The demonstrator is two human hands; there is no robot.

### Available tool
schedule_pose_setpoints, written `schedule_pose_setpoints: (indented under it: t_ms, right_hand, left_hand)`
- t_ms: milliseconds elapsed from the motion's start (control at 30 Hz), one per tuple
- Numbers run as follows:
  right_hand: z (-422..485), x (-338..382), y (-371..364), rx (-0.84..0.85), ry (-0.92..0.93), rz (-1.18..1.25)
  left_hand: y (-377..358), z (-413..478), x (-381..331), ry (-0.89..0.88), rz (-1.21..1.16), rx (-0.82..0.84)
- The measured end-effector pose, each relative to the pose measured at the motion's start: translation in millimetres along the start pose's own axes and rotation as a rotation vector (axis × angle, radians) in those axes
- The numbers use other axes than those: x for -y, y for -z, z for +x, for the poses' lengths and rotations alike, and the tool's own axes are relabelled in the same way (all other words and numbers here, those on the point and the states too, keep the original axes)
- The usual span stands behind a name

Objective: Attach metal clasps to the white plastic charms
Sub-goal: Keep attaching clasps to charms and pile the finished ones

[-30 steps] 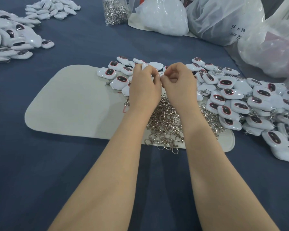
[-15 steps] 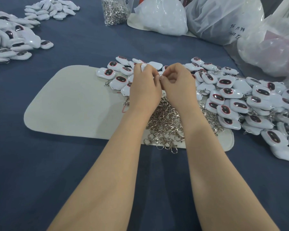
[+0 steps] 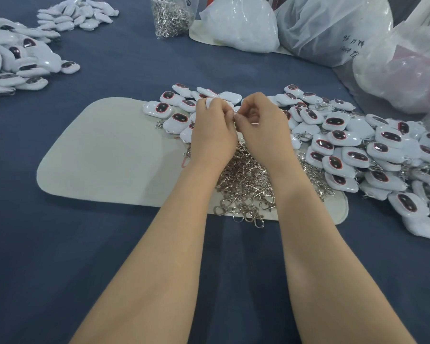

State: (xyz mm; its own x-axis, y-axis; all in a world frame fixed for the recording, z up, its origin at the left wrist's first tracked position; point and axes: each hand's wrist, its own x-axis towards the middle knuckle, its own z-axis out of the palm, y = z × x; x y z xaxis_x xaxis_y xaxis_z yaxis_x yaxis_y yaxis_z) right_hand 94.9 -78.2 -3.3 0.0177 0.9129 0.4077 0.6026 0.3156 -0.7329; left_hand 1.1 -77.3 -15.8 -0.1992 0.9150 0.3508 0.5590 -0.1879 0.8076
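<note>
You are at a small workshop desk (image 3: 60, 244): heaps of white charms (image 3: 353, 155), a pile of metal clasps (image 3: 246, 180) and big full plastic bags (image 3: 333, 28).

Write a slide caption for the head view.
Over the clasp pile on a pale mat, the left hand grips a white charm while the right hand pinches its edge.

The charms (image 3: 355, 156) are glossy white plastic with shiny dark ovals. The clasps (image 3: 246, 184) are bright polished metal. The pale mat (image 3: 104, 155) and blue tablecloth (image 3: 60, 256) look matt.
</note>
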Motion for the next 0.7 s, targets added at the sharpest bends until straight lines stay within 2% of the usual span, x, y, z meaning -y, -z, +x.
schedule_pose_setpoints:
  t_ms: [200,300,400,500,700]
  right_hand:
    - [-0.5,-5.9,-1.0,-0.050,-0.010,0.010]
    - [0.8,-11.2,-1.0,-0.098,-0.030,-0.020]
    - [1.3,-14.3,-0.7,-0.129,-0.052,-0.033]
    - [1.4,-14.7,-0.3,-0.148,-0.055,-0.041]
    - [2.1,-13.1,-0.3,-0.195,-0.066,-0.048]
  left_hand:
    - [-0.9,1.8,0.7,0.011,-0.094,0.030]
    - [2.9,0.2,-4.4,0.022,-0.266,0.022]
    - [5.7,0.3,-8.9,0.140,-0.426,0.072]
    - [5.5,0.6,-9.8,0.190,-0.432,0.142]
    - [5.7,1.8,-7.2,0.154,-0.394,0.207]
